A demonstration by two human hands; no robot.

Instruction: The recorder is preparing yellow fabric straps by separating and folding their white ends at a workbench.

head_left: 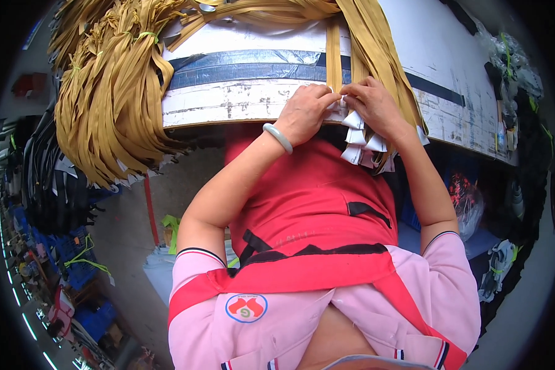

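At the table's near edge, my left hand [305, 112] pinches the lower end of a mustard-yellow zipper tape [333, 54], which runs straight down toward me. My right hand [376, 106] meets it there, its fingertips closed at the same end. The tiny part between the fingers is hidden. Under and beside my right hand, a bundle of yellow zipper tapes [385, 52] hangs over the edge. White end tabs [357, 137] dangle from several of them, below my right hand.
A big heap of yellow tapes [114, 105] droops off the left of the white, scuffed table [228, 94]. Dark tape strips [246, 66] cross its top. Black strips [58, 185] hang at the far left near blue crates [74, 253]. Clear plastic bags [512, 58] sit at the right edge.
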